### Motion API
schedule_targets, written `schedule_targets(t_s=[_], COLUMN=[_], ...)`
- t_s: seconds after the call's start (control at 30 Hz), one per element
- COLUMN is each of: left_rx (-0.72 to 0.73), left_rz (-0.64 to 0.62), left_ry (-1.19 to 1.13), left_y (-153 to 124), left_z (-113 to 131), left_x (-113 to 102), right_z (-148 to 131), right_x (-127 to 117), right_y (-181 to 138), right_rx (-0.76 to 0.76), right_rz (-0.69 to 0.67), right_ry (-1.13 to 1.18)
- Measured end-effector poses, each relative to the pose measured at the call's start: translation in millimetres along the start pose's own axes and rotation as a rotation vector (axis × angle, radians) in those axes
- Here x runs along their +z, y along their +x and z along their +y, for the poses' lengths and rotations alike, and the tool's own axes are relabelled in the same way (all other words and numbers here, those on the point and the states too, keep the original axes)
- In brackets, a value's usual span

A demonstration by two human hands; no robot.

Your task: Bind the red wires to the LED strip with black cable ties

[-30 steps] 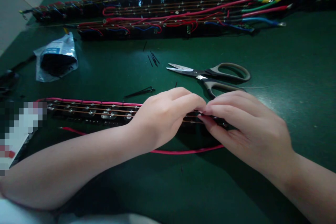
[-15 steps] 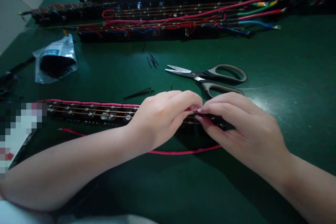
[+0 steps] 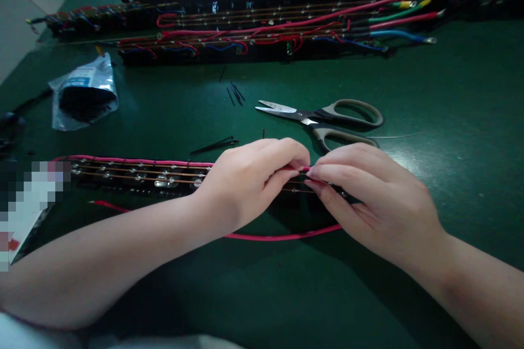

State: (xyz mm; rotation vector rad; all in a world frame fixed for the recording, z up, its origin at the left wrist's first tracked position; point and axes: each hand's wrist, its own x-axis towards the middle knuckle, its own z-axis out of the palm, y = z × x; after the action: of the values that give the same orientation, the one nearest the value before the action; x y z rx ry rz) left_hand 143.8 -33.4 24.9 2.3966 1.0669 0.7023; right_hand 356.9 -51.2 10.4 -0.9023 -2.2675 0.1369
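Observation:
A long black assembly [image 3: 143, 188] with copper-coloured rods and shiny joints lies across the table, a red wire [image 3: 135, 161] running along its far edge under small black ties. My left hand [image 3: 254, 174] is closed near its right part, thumb and finger pinching the red wire. Just beside it, my right hand [image 3: 376, 191] pinches a thin black cable tie [image 3: 304, 173] at the wire. The fingertips nearly meet, and a short red stretch shows between them. My fingers hide most of the tie. The wire's loose length loops along the near side.
Open scissors [image 3: 303, 115] lie just beyond my hands. Loose black cable ties [image 3: 215, 145], small black offcuts [image 3: 236, 92] and an open plastic bag [image 3: 85, 79] of dark pieces lie farther left. Similar wired assemblies [image 3: 254, 38] line the back.
My hands stay at the same spot on the assembly. The fingertips have shifted slightly, and more red wire shows between them.

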Motion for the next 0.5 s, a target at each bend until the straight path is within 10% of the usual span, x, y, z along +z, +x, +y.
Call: schedule_targets(t_s=[0.5], left_rx=[0.075], left_rz=[-0.006], left_ry=[-0.040], left_y=[-1.5], left_z=[-1.2], left_x=[-0.8], right_z=[0.3], right_x=[-0.2], right_y=[-2.5], right_rx=[0.012], right_rz=[-0.029], right_ry=[-0.021])
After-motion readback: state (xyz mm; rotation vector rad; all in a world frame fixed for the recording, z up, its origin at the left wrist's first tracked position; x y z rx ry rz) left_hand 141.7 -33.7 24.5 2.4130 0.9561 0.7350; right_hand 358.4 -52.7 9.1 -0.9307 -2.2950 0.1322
